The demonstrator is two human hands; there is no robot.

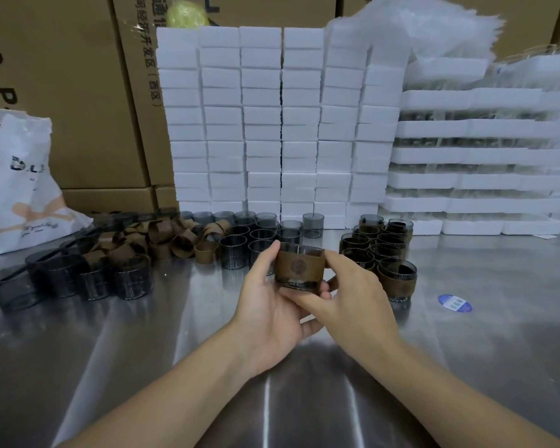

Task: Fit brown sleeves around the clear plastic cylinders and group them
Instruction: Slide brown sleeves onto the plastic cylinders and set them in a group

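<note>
Above the middle of the steel tabletop (175, 334), both hands held one clear cylinder (299, 283) upright, off the surface. A brown sleeve (298, 265) with a round stamped emblem was wrapped around its middle, leaving a band of plastic bare at the rim and at the base. The left hand (265, 302) cupped the cylinder from the left and below, with the thumb against the upper left edge. The right hand (353, 295) gripped it from the right, with the thumb near the top of the sleeve and the fingers curled under the base, overlapping the left hand's fingers.

Just beyond the hands stood a cluster of bare cylinders (256, 234), packed close in rows. To their left lay a loose heap of empty sleeves (162, 237), and farther left another bunch of dark bare cylinders (78, 276) near the tabletop's edge. To the right of the hands, the sleeved cylinders (382, 250) stood grouped together, touching one another. A blue round sticker (455, 303) lay on the tabletop, well to the right.

Behind everything rose a wall of stacked white foam blocks (272, 124), with layered foam trays (482, 156) to its right and cardboard boxes (78, 92) at the back. A white plastic bag (20, 189) slumped at the far left.
</note>
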